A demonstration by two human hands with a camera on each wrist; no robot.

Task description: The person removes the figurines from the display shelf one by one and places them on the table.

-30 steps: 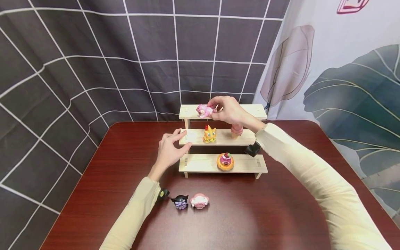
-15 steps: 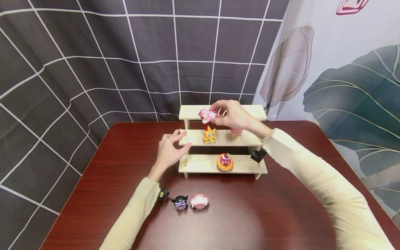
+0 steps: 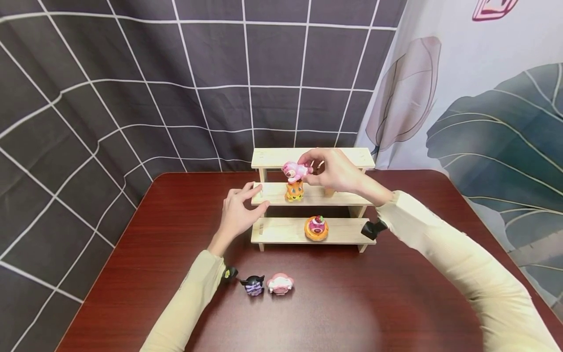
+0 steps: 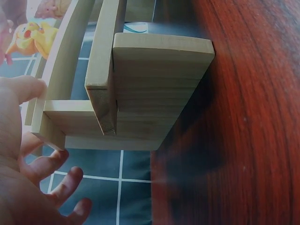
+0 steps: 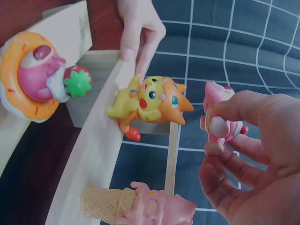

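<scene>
My right hand pinches a pink bear figurine between thumb and fingers; in the right wrist view the bear is tilted. It is held above and behind an orange-and-yellow figurine, overlapping its top in the head view. That figurine stands on the middle board of a three-step wooden display shelf. My left hand grips the left end of the middle board, thumb and fingers on either side of it. A pink ice-cream-cone figurine stands on the same board, mostly hidden by my right hand in the head view.
A donut-shaped figurine with a strawberry sits on the lowest board. In front of the shelf, a black-and-purple figurine and a pink-and-white figurine stand on the dark red table. A grid-patterned curtain hangs behind.
My right hand has brought the pink bear from over the top board forward, down and slightly right, to above the orange-and-yellow figurine. The left hand stays put.
</scene>
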